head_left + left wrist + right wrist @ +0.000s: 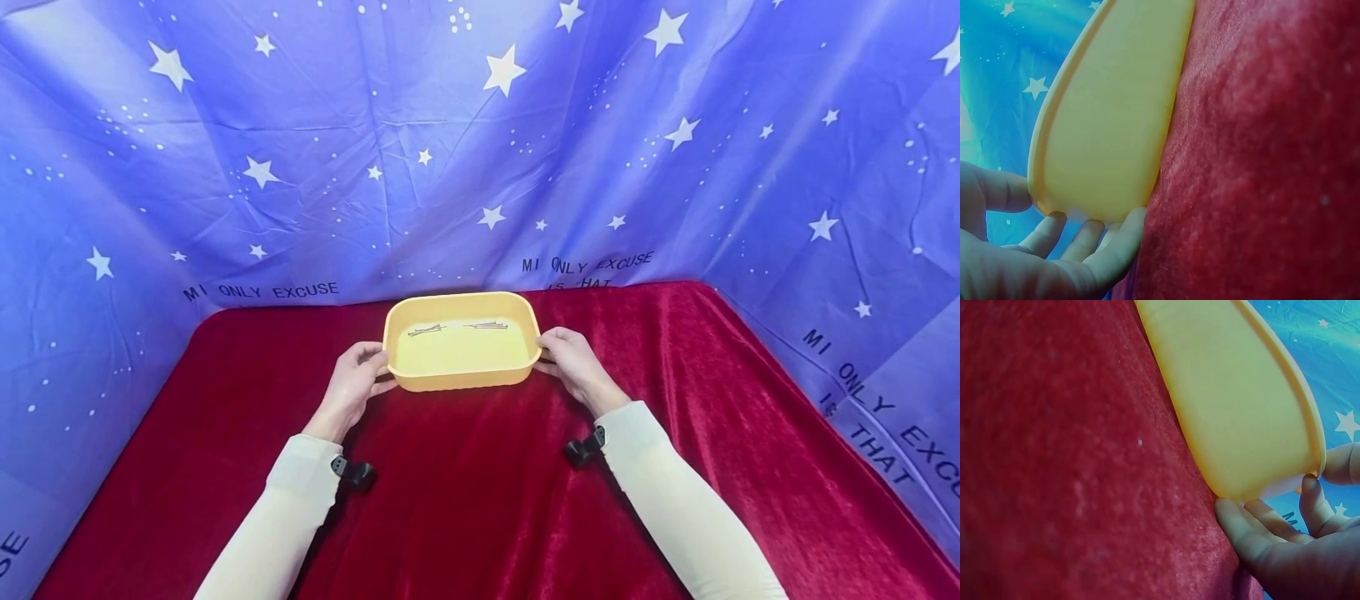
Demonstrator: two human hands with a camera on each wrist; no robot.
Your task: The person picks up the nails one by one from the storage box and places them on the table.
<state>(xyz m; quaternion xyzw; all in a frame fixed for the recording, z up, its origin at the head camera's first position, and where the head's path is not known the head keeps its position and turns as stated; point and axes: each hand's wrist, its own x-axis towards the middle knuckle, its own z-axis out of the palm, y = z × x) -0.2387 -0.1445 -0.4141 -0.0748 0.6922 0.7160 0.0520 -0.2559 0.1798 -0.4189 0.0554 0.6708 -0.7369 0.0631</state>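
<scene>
A yellow rectangular plastic basin (pixel 463 380) with rounded corners sits toward the far side of the cloth-covered table. Inside it lie two small bunches of thin, dark, nail-like pieces, one on the left (pixel 426 331) and one on the right (pixel 487 325). My left hand (pixel 356 379) holds the basin's left end, thumb at the rim and fingertips against the outer wall, low down. At the opposite end my right hand (pixel 576 363) grips in the same way. Both wrist views show the basin's underside edge close against the red cloth.
Dark red velvet cloth (pixel 465 483) covers the table. Behind and at both sides hangs a blue-purple curtain (pixel 420 125) with white stars and printed words. Each sleeved wrist carries a small black camera, on the left (pixel 358 476) and on the right (pixel 582 450).
</scene>
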